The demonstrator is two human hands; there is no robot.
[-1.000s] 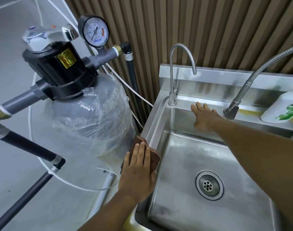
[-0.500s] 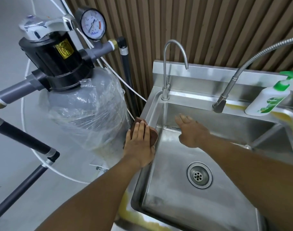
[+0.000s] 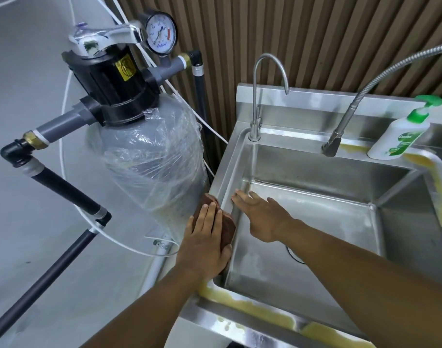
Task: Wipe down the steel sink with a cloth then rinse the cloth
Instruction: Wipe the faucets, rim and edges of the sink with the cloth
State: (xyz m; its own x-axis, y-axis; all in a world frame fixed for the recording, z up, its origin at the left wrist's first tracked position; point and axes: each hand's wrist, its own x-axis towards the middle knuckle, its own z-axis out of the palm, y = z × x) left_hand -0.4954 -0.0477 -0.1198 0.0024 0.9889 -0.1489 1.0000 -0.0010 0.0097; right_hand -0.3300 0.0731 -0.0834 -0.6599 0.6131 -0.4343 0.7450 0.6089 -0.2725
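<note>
A person's left hand (image 3: 205,243) presses flat, fingers (image 3: 210,217) straight and close together, on a brown cloth (image 3: 226,226) lying on the left rim of a steel sink (image 3: 315,222), the cloth poking out ahead of the fingertips and to their right. The right hand (image 3: 262,217) reaches across the basin with its fingers spread wide and holding nothing, the fingertips touching or just short of the sink's inner left wall, just beside the cloth; contact cannot be told for certain. The right forearm crosses over the basin floor and hides most of the drain (image 3: 294,254). At the back left corner of the sink stands a slim gooseneck tap (image 3: 259,96), and further right a flexible metal hose sprayer (image 3: 340,129) hangs down to the rear ledge. A white soap bottle (image 3: 398,136) with a green pump stands on that ledge at the right. Yellowish residue streaks the sink's front and right rims. To the left of the sink, a plastic-wrapped grey filter tank (image 3: 152,162) carries a black valve head and a round pressure gauge (image 3: 161,33), with dark pipes running off to the left.
</note>
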